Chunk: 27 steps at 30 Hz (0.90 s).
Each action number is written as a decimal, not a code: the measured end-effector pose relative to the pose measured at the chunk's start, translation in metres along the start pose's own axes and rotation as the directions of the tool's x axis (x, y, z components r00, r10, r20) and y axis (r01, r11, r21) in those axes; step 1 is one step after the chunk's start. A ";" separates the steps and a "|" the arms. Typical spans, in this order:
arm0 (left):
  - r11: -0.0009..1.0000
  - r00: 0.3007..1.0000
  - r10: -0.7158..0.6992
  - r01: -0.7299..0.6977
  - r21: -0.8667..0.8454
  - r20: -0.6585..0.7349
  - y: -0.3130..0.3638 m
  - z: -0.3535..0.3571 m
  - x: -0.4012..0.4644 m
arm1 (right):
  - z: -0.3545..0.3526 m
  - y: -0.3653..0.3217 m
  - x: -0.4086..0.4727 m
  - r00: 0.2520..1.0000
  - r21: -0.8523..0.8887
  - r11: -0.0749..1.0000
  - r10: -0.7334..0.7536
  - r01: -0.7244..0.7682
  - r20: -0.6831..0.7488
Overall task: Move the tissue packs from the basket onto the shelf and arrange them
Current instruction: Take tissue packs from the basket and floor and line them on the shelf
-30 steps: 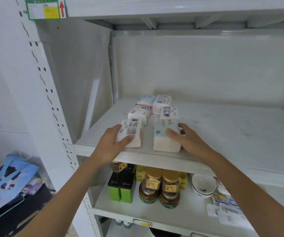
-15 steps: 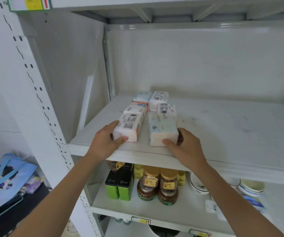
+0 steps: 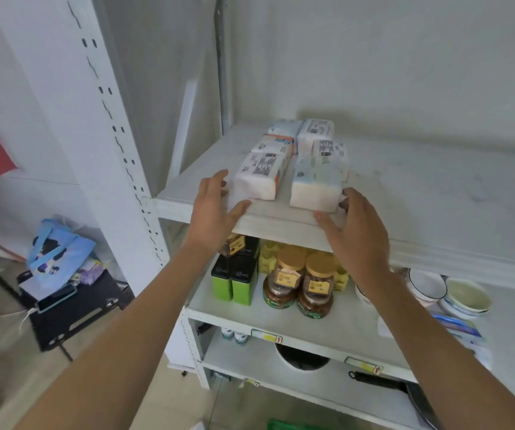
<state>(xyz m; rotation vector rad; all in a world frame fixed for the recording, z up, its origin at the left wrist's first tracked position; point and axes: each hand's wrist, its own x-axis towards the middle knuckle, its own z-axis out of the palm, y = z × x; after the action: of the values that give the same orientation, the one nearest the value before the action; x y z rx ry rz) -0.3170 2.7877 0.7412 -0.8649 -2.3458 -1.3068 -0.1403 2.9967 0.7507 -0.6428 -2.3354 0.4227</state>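
Several white tissue packs lie in two rows on the white shelf, near its left end. The front left pack and the front right pack sit close to the shelf's front edge, with more packs behind them. My left hand is at the left pack's front left corner, fingers spread and fingertips at its side. My right hand is at the right pack's front right corner, fingertips just touching it. Neither hand wraps a pack. A green basket edge shows at the bottom.
The shelf below carries green tins, brown jars with gold lids and bowls. A pan lies on the lowest shelf. The upright post stands left, with a black stool and blue bag beyond.
Both hands have slid back from the two front packs toward the shelf edge and loosened their hold. The view has tilted down and to the left.
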 end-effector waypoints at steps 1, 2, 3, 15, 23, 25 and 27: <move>1.000 0.999 0.010 -0.011 -0.028 -0.045 -0.003 -0.003 -0.011 | 0.001 0.003 -0.012 0.997 0.038 0.999 -0.031 0.034 -0.065; 0.998 0.996 0.030 -0.033 -0.045 -0.081 -0.007 -0.007 -0.023 | 0.004 0.007 -0.027 0.988 0.087 0.993 -0.067 0.080 -0.141; 0.997 0.993 0.050 -0.055 -0.045 -0.104 -0.013 -0.011 -0.035 | 0.008 0.013 -0.045 0.970 0.123 0.982 -0.113 0.141 -0.214; 0.884 0.784 -0.465 0.389 0.259 0.412 -0.151 -0.019 -0.256 | 0.123 0.049 -0.269 0.709 0.050 0.993 -0.113 0.109 0.696; 0.580 0.350 -0.785 0.705 0.408 0.512 -0.194 0.008 -0.434 | 0.177 0.075 -0.403 0.078 -0.098 0.991 0.105 -0.090 0.991; 0.520 0.258 -0.811 0.729 0.444 0.526 -0.198 0.020 -0.465 | 0.189 0.088 -0.436 -0.034 -0.147 0.981 0.144 -0.127 0.989; 0.467 0.189 -0.829 0.753 0.464 0.527 -0.205 0.032 -0.491 | 0.201 0.101 -0.466 -0.116 -0.203 0.963 0.184 -0.177 0.976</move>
<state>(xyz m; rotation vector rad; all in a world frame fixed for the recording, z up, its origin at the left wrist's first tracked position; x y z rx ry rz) -0.0720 2.5611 0.3255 0.1088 -3.7860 -1.2134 0.0622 2.7991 0.3174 -0.7696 -3.7172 1.5282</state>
